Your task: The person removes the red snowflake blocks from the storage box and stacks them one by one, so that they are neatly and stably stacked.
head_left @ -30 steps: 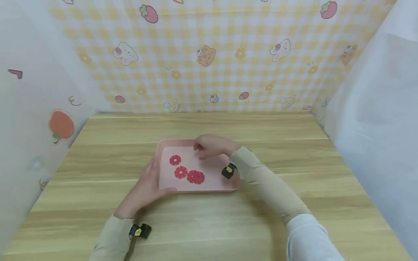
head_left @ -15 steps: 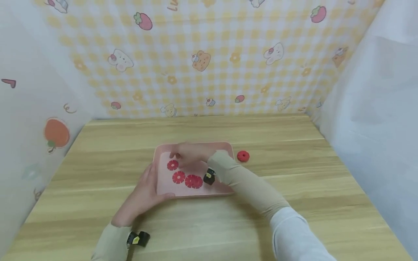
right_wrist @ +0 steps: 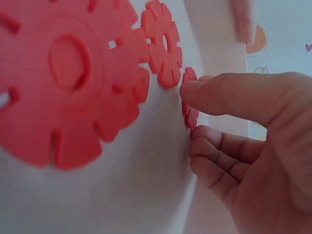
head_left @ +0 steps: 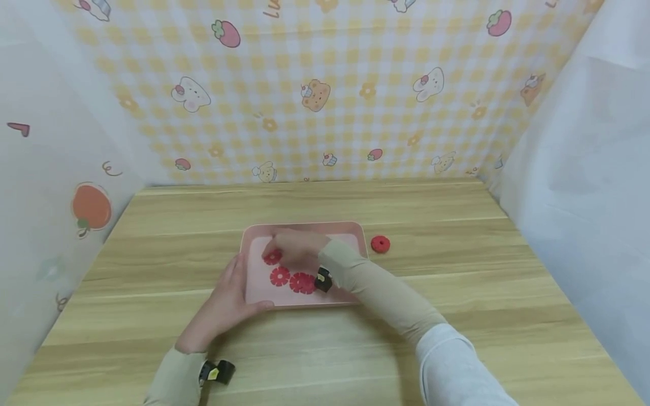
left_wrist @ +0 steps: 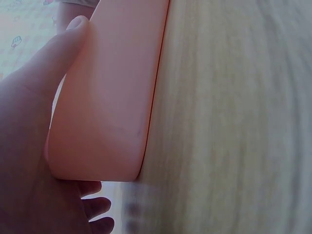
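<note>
On a wooden table [head_left: 325, 349] sits a pink tray [head_left: 260, 290]. A yellow checked cloth [head_left: 350, 56] hangs behind, with white cloth [head_left: 584, 180] at the sides. The left hand [head_left: 228, 293] is wrapped around the tray's near left corner. The right hand [head_left: 297, 247] reaches inside, and its thumb and finger pinch a red flower [head_left: 272, 257] near the tray's left side. Another flower [head_left: 280, 276] lies close by, then two overlapping flowers [head_left: 302, 283]. The right sleeve [head_left: 391, 297] hides the tray's near right corner. One thick red ring [head_left: 380, 244] lies just past the tray's right edge; I can't tell if it is a stack. The table's front edge is cut off. Plenty of wood shows on both sides of the tray, and a strip shows behind it.
</note>
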{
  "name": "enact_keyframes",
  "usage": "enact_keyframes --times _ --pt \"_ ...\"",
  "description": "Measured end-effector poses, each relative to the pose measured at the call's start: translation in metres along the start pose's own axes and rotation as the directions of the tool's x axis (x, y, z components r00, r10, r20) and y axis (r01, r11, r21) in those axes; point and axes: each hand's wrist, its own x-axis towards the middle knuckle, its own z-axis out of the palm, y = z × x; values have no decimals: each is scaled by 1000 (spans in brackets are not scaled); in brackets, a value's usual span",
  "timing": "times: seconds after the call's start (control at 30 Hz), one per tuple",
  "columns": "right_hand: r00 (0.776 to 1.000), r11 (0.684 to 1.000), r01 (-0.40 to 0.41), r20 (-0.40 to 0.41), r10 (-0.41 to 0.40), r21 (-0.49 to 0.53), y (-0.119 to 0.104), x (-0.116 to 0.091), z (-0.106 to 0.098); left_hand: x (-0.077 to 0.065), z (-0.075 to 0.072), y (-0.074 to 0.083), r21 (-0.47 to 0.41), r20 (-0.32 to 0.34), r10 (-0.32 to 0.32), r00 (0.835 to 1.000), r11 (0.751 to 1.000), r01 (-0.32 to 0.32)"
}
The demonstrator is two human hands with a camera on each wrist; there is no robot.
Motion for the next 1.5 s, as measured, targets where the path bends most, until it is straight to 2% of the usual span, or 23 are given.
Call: enact_keyframes --times 0.3,0.53,0.8,0.93,1.1,1.2,1.5 --pt "998 995 28 -62 -34 -94 8 0 5 -2 -1 1 -7 13 -28 1000 1000 28" --pt "995 996 -68 -81 64 -52 8 0 7 0 0 1 -3 5 -2 1000 1000 2" --pt "993 997 -60 -102 55 -52 11 -3 7 1 1 1 -9 8 0 1000 1000 0" --pt "992 998 -56 -109 59 34 13 -10 7 1 2 1 -16 6 -1 1000 1000 1" --pt "992 985 -80 -81 93 154 16 -23 0 0 3 2 -22 5 -8 1000 1000 8" --pt "992 984 -85 -78 98 157 18 -29 -7 -1 2 3 -23 4 -6 1000 1000 6" --pt "989 991 -111 -85 118 80 24 -49 -24 -1 2 2 -51 -9 -14 1000 999 14"
